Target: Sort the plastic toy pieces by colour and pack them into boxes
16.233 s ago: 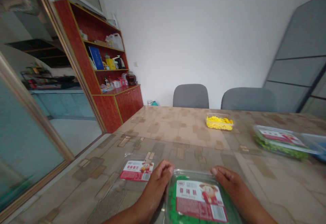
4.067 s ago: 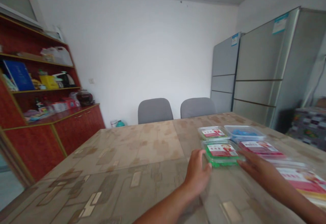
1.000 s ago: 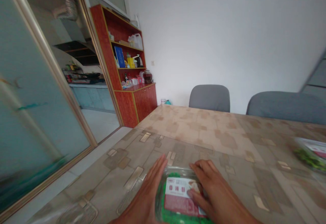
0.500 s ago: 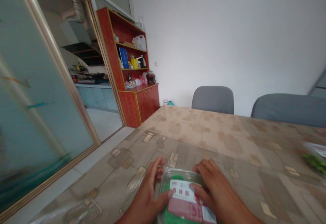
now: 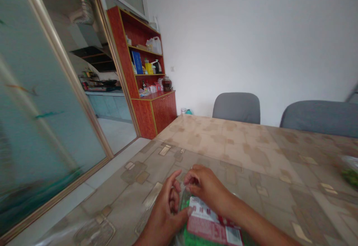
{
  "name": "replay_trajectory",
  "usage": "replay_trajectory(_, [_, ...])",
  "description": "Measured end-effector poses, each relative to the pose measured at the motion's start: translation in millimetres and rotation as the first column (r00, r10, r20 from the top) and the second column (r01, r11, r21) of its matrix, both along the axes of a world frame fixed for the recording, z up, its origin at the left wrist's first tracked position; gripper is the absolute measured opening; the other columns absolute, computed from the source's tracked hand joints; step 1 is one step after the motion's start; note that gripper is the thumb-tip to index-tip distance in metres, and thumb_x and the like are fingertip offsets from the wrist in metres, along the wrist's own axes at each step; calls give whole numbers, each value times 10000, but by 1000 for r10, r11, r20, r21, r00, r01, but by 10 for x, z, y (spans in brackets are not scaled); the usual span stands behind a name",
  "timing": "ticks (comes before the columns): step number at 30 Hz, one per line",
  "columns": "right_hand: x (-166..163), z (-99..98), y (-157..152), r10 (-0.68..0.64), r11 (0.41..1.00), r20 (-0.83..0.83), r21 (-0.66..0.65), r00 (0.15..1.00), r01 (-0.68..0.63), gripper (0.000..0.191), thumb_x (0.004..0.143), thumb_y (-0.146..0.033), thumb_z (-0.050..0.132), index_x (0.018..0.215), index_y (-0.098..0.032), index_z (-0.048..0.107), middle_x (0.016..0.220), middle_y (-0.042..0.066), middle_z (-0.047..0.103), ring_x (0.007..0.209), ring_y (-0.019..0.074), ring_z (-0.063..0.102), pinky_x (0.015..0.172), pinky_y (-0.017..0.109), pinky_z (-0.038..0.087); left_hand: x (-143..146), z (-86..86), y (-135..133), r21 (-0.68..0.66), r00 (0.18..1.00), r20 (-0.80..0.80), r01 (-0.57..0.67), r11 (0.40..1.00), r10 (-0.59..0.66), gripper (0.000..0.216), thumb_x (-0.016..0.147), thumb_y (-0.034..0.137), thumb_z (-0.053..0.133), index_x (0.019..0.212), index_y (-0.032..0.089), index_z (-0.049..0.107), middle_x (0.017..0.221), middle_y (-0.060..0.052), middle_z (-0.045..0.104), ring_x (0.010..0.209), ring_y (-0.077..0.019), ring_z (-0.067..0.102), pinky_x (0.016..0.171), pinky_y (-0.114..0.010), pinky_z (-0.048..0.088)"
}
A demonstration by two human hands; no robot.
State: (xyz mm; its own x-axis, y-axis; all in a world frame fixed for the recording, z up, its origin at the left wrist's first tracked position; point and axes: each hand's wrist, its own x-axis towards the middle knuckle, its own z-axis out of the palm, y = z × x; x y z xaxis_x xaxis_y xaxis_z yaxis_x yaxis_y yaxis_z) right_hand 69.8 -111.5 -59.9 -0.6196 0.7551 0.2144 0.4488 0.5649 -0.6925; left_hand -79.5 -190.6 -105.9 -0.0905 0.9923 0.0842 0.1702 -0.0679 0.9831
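A clear plastic food box (image 5: 183, 201) lies on the table at the bottom of the head view, with green contents and a white and red label (image 5: 205, 225) on top. My left hand (image 5: 165, 212) grips the box's left side, thumb on the label and fingers curled beside the edge. Over the far left corner of the box, my right hand (image 5: 205, 182) has its fingers bent into a pinch. What the fingertips hold there is too small to tell. My right wrist and forearm cover part of the box's far and right sides.
The table (image 5: 223, 141) has a patterned cover. Clear plastic (image 5: 95, 234) lies at the near left, and a pack with green leaves (image 5: 349, 175) is at the right edge. Two grey chairs (image 5: 236, 108) stand behind the table; a red cabinet (image 5: 163, 111) and a sliding glass door (image 5: 56, 126) are beyond.
My right hand has moved left from the box's right side to its far left corner, its fingers now pinched together. My left hand stays on the left side.
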Motion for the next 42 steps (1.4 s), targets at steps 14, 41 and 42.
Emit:
replay_trajectory(14, [-8, 33, -76, 82, 995, -133, 62, 988, -75, 138, 831, -64, 609, 734, -156, 578, 768, 1, 575, 796, 164, 524, 715, 256, 364, 76, 120, 14, 34, 854, 441, 292, 956, -276, 454, 746, 356, 769, 1105, 195, 543, 991, -59, 614, 900, -215, 620, 788, -321, 482])
replay_trajectory(41, [4, -14, 66, 227, 973, -186, 77, 956, -216, 233, 755, -9, 612, 652, -167, 473, 687, -36, 476, 756, 146, 450, 693, 253, 305, -1, -137, 66, -48, 904, 390, 211, 976, -176, 383, 696, 353, 802, 866, 163, 516, 799, -9, 626, 681, -131, 603, 625, -241, 468])
replay_trajectory(42, [7, -6, 50, 235, 970, -180, 103, 955, -220, 228, 771, -22, 611, 667, -169, 470, 699, -32, 478, 769, 151, 450, 700, 256, 305, -6, -119, 60, -45, 895, 402, 228, 973, -191, 381, 703, 354, 801, 880, 162, 523, 814, -14, 624, 702, -137, 605, 640, -248, 468])
